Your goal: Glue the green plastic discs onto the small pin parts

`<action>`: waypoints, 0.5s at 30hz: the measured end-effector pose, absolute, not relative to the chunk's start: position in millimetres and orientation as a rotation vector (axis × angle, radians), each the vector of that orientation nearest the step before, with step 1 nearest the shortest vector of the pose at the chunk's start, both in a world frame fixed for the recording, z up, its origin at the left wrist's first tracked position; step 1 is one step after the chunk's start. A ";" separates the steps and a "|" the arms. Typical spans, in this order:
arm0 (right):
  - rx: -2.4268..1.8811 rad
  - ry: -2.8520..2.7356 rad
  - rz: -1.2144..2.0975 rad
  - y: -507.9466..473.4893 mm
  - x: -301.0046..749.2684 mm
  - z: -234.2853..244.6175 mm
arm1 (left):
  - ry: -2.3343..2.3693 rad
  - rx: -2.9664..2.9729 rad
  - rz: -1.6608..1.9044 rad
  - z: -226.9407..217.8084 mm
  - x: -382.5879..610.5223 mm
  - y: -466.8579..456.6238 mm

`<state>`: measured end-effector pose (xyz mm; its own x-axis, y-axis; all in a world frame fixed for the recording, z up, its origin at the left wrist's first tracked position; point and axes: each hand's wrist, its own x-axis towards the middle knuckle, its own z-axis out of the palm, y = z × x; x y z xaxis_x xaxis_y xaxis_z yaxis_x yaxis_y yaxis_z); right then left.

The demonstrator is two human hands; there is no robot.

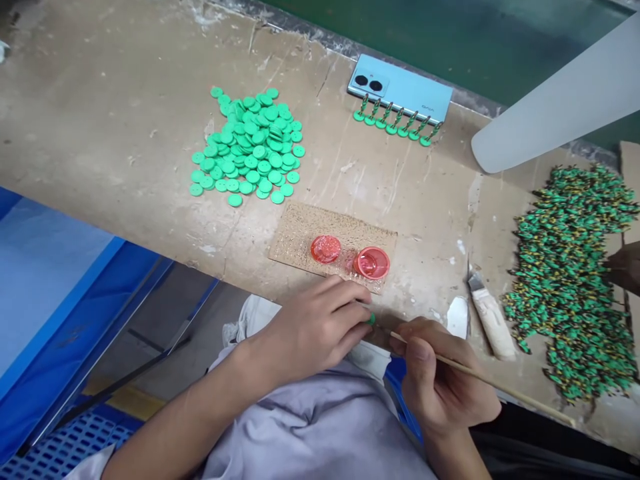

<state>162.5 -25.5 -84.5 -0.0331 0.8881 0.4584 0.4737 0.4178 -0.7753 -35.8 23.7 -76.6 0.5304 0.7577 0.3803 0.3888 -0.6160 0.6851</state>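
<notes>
My left hand (327,323) is closed at the table's near edge, with a small green disc (371,319) pinched at its fingertips. A thin wooden stick (500,383) rests in my right hand (445,373), gripped between thumb and fingers. Its near end points at the green disc, a short gap away. Just beyond my left hand, a red cup (373,263) and a red lid-like piece (325,249) sit on a small brown board (300,230); both look wet inside. Farther off lies a heap of green discs (250,147) with small holes.
Several small green-and-brown figures on green discs (399,130) stand in a row against a light blue phone (405,87). A large pile of tiny green, yellow and black pieces (570,280) spreads at right, near a taped knife (490,320). A white tube (555,100) slants over the far edge.
</notes>
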 end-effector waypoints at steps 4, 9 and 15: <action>-1.219 -1.685 0.523 -26.5 163.3 -84.4 | 0.931 2.242 0.921 -77.0 -35.8 23.4; -1.234 -1.690 0.520 -27.5 163.9 -84.5 | 0.928 2.247 0.927 -77.9 -35.9 23.4; -1.233 -1.703 0.502 -27.4 165.8 -86.1 | 0.928 2.249 0.937 -77.8 -35.4 23.3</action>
